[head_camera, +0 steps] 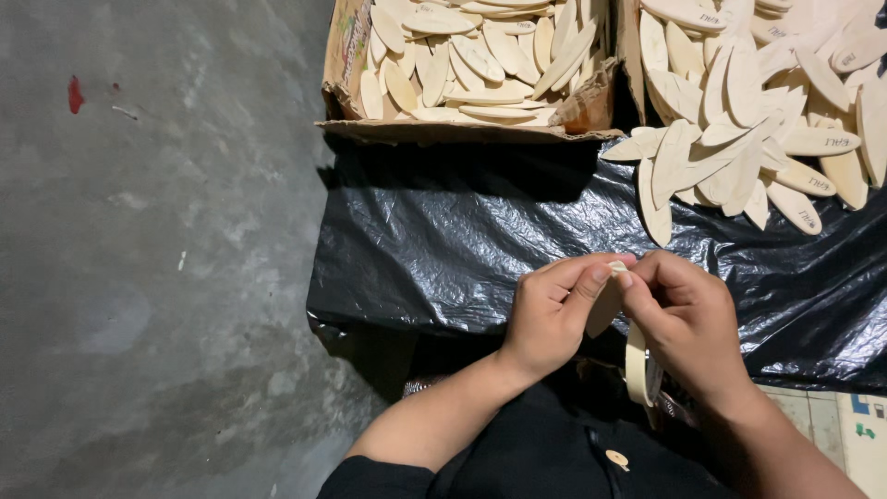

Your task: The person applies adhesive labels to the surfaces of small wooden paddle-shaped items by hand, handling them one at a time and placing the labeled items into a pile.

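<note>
Your left hand (pixel 554 314) and right hand (pixel 688 323) both pinch one pale wooden oval piece (pixel 605 305) between them, its long axis tilted upright, above the black plastic sheet (pixel 443 240).

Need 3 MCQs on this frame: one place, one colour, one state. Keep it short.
1. Where is the cardboard box of wooden oval pieces?
A. top centre, beyond the sheet
B. in the person's lap
C. on the far left floor

2. What colour is the plastic sheet?
A. white
B. black
C. blue

3. What are the hands doing?
A. resting flat and empty
B. both gripping one oval piece
C. lifting the box

Answers:
1 A, it sits at the sheet's far edge.
2 B, glossy black.
3 B, the left hand and the right hand pinch the held oval piece between their fingertips.
</note>
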